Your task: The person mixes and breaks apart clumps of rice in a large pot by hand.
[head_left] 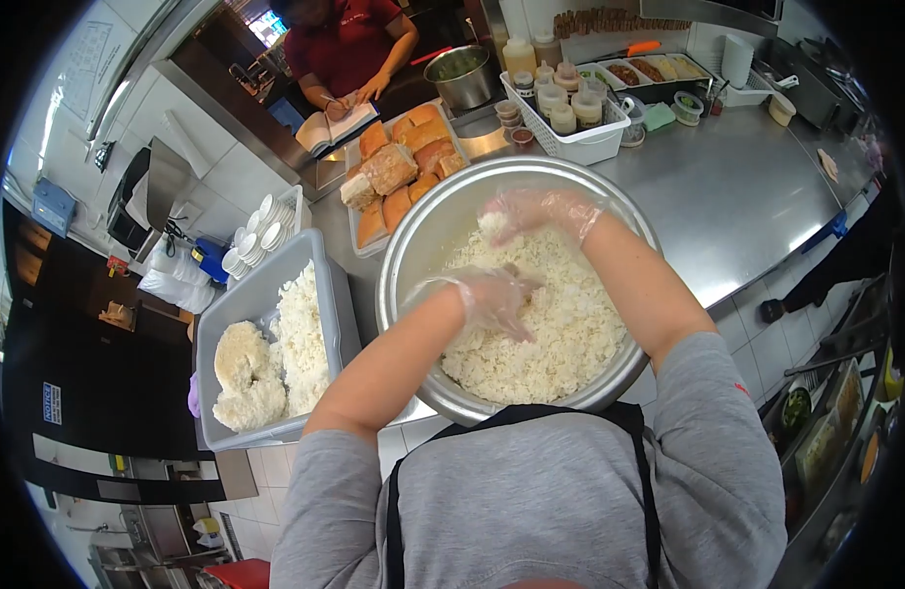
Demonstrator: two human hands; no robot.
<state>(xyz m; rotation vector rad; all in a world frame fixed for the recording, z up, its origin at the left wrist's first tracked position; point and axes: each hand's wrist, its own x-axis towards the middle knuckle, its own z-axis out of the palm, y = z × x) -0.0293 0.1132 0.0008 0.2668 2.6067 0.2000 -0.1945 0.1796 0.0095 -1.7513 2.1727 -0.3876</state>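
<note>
A large round metal pot [420, 236] in front of me holds loose white cooked rice [560, 344]. Both my hands wear clear plastic gloves and are inside its rim. My left hand [497, 297] lies over the middle of the rice, its fingers stretched out and touching the grains. Near the far wall of the pot, my right hand [531, 213] is curled round a small clump of rice [492, 226] at its fingertips. To the left, a grey plastic tub [343, 294] contains more rice, some of it in large packed lumps [246, 368].
Behind the pot is a tray of bread rolls [397, 211]. A white basket of sauce bottles [580, 142] stands beyond it, near a topping tray [649, 69]. Stacked small white cups [261, 236] sit behind the tub. Across the counter, a person [349, 49] writes in a notebook [340, 126].
</note>
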